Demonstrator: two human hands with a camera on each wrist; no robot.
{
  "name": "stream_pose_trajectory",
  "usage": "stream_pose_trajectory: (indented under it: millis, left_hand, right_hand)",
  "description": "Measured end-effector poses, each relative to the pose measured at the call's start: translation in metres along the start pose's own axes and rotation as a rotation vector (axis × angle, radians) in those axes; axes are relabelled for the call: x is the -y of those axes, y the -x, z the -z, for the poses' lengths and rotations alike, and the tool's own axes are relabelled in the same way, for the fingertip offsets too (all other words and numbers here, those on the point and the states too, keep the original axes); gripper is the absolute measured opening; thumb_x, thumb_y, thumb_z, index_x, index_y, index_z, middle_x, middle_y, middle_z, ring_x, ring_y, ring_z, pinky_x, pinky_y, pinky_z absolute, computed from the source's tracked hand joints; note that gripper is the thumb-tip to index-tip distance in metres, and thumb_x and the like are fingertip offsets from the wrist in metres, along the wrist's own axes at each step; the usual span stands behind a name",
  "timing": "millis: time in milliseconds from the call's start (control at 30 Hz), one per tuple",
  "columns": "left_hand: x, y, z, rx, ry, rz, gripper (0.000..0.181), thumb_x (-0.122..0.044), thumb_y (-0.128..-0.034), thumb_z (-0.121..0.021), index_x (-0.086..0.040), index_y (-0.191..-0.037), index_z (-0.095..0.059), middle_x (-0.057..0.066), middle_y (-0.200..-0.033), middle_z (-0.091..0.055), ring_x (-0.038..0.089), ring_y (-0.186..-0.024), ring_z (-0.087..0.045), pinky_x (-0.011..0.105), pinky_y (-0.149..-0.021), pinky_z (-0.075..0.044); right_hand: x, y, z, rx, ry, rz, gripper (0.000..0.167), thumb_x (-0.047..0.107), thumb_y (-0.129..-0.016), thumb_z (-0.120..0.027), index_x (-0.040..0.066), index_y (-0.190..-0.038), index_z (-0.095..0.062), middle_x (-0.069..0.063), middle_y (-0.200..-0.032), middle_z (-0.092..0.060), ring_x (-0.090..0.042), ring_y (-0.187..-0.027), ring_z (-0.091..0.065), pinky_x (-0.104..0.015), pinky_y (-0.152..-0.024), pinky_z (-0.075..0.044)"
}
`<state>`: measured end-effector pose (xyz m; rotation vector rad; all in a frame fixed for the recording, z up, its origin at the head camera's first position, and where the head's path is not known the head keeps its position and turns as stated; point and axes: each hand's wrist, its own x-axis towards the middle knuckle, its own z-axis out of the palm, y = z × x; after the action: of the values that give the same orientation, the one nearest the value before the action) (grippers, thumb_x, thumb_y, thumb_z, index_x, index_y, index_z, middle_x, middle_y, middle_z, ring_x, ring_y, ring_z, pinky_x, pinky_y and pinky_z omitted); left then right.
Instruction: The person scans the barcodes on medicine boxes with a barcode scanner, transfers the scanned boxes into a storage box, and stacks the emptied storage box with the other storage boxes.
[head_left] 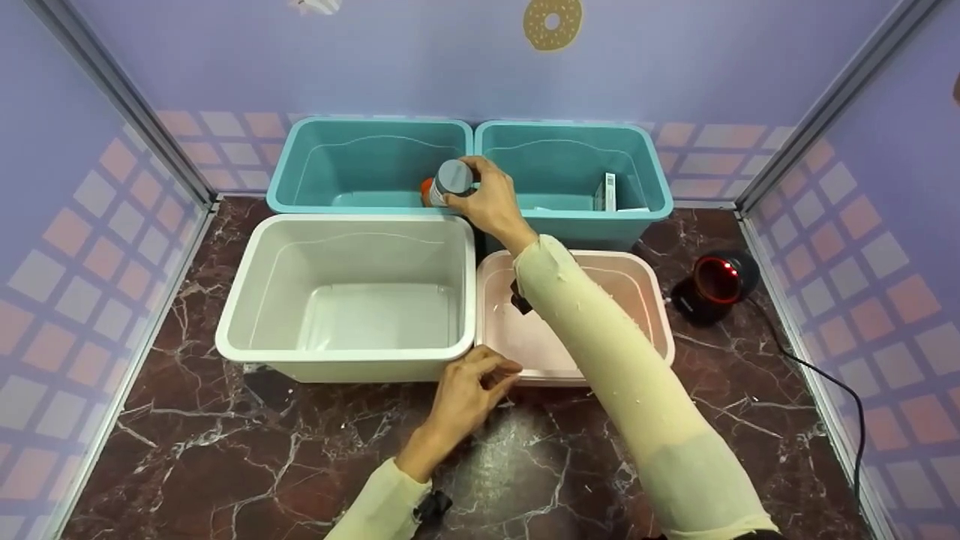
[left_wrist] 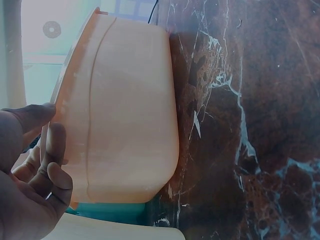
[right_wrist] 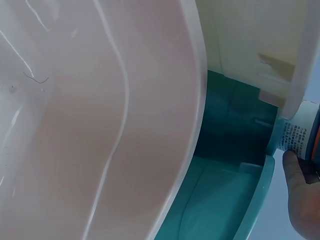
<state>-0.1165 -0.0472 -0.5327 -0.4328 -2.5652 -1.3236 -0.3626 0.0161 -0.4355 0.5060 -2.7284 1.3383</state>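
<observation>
My right hand [head_left: 491,199] reaches to the back and grips a bottle [head_left: 454,177] by its sides. Its round grey lid faces up, and in the right wrist view the printed label of the bottle [right_wrist: 295,132] shows by the thumb. The bottle is over the front right corner of the left teal bin [head_left: 281,172]. Something orange [head_left: 427,192] shows beside it, partly hidden. My left hand [head_left: 465,386] is at the front left corner of the pink bin [left_wrist: 130,110], fingers loosely curled by its rim and holding nothing.
A white bin [head_left: 352,355] stands in front of the left teal bin. The right teal bin [head_left: 660,180] contains a white box [head_left: 609,192]. A black scanner with a red glow [head_left: 720,281] stands on the right, its cable [head_left: 825,373] running along the wall.
</observation>
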Motion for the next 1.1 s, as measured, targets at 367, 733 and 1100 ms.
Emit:
stream_pose_trajectory:
  millis: [367, 733, 1100]
  left_hand:
    - [-0.0015, -0.0019, 0.0002, -0.005, -0.014, -0.006, 0.012, -0.026, -0.0871, -0.077, -0.019, -0.097, -0.078, -0.002, -0.094, -0.071, 0.016, -0.089, -0.070, 0.031, -0.081, -0.058]
    - [-0.0002, -0.0011, -0.0001, -0.004, -0.007, -0.002, 0.012, -0.026, -0.0868, -0.077, -0.019, -0.097, -0.078, -0.002, -0.094, -0.071, 0.017, -0.090, -0.071, 0.032, -0.082, -0.058]
    - [0.0001, 0.0000, -0.0004, -0.011, 0.004, -0.011, 0.013, -0.025, -0.0872, -0.076, -0.018, -0.097, -0.078, -0.001, -0.094, -0.072, 0.016, -0.089, -0.071, 0.032, -0.081, -0.058]
  right_hand:
    - [-0.0002, -0.0014, -0.0024, 0.017, 0.020, -0.014, 0.062, 0.030, -0.086, -0.079, 0.013, -0.140, -0.053, -0.006, -0.132, -0.061, -0.021, -0.121, -0.058, -0.033, -0.106, -0.046]
    - [0.0006, -0.0007, -0.0033, 0.037, -0.011, -0.008, 0.061, 0.026, -0.086, -0.078, 0.010, -0.139, -0.053, -0.007, -0.132, -0.062, -0.019, -0.120, -0.060, -0.029, -0.101, -0.051]
    - [0.0051, 0.0010, -0.0063, 0.033, -0.035, -0.001, 0.061, 0.025, -0.087, -0.078, 0.010, -0.140, -0.052, -0.007, -0.131, -0.063, -0.019, -0.120, -0.060, -0.029, -0.103, -0.050]
